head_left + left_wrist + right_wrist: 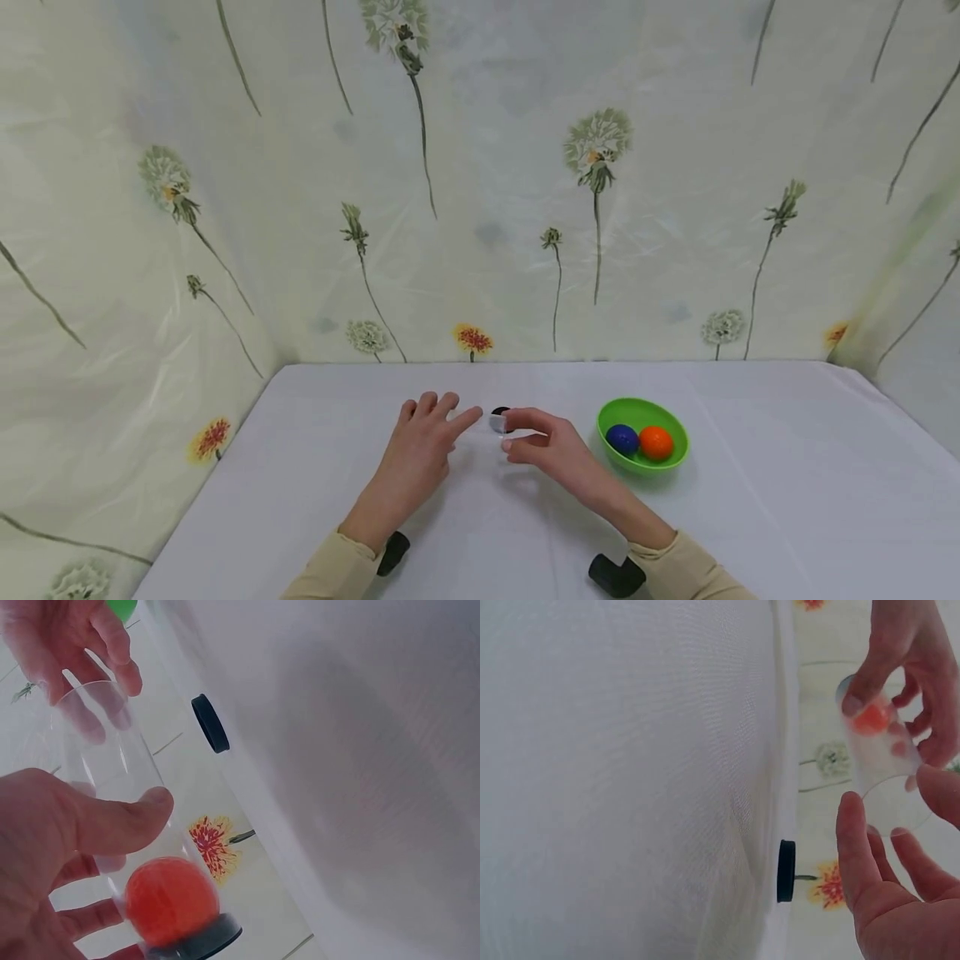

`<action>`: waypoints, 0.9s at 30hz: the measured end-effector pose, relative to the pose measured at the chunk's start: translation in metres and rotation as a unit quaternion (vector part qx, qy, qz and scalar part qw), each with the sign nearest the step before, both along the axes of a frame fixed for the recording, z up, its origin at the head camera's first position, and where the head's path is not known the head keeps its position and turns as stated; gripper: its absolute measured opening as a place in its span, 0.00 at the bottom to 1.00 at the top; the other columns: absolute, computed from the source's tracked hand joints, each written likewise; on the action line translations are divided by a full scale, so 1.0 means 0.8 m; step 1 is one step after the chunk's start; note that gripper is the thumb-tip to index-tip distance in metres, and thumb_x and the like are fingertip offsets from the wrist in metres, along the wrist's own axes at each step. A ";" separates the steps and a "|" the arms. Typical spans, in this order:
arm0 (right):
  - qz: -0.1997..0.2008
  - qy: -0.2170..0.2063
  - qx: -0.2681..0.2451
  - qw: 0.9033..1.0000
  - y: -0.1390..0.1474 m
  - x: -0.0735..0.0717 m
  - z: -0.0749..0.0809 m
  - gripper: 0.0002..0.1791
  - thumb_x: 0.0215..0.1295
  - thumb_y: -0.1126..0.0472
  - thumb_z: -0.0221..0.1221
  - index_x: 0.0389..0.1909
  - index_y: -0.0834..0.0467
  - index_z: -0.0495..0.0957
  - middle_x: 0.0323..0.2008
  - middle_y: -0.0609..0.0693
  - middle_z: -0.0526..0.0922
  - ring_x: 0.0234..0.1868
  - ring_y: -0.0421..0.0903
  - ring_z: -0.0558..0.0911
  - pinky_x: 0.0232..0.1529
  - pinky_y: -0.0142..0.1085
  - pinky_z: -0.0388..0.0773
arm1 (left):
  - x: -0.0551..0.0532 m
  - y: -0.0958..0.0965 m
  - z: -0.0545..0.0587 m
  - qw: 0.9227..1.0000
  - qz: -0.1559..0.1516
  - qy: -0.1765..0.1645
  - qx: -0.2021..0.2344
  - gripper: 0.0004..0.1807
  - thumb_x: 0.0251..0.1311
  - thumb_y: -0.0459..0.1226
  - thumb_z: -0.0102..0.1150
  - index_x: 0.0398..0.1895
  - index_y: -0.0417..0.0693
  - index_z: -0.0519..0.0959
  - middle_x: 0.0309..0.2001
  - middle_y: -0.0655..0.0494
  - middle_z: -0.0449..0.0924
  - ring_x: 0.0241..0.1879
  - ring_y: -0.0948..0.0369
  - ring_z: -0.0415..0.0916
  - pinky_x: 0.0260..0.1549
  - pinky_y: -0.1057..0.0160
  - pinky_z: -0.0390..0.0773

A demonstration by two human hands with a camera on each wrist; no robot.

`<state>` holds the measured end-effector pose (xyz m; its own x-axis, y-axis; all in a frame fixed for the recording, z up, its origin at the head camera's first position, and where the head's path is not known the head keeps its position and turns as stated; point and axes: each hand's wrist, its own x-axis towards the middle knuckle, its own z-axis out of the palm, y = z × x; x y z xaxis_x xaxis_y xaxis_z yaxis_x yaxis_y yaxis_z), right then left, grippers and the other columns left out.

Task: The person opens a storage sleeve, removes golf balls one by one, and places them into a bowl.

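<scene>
My left hand [420, 446] holds a clear plastic tube [112, 761], its thumb along the side and its fingers behind. A red-orange ball [172, 900] sits inside, against the black cap [206, 937] at the tube's closed end. At the other end the rim is uncovered. My right hand [558, 454] has its thumb and fingers curved round this rim [896, 806]. Beyond the hands, a loose black lid [786, 871] stands on edge on the table. From the head view the ball is hidden and the tube barely shows.
Right of my right hand, a green bowl [643, 406] contains a blue ball [622, 439] and an orange ball [656, 442]. A white cloth [787, 483] covers the table. Behind it hangs a dandelion-patterned curtain [495, 150].
</scene>
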<state>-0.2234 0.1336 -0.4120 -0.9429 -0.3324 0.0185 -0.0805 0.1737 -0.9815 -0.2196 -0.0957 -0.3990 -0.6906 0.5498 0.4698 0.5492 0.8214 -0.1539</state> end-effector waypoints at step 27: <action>-0.001 0.007 0.009 1.000 -0.008 0.003 -0.003 0.27 0.66 0.57 0.64 0.63 0.62 0.71 0.58 0.60 0.75 0.46 0.52 0.83 0.49 0.43 0.79 | 0.002 -0.002 0.003 0.999 0.009 -0.026 0.020 0.33 0.47 0.27 0.71 0.56 0.64 0.76 0.50 0.56 0.73 0.51 0.54 0.64 0.49 0.51 0.66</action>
<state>-0.2210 0.1273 -0.4145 -0.9434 -0.3308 0.0256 -0.0936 0.1913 -0.9771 -0.2181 -0.0973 -0.3965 -0.7242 0.5193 0.4538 0.5416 0.8356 -0.0919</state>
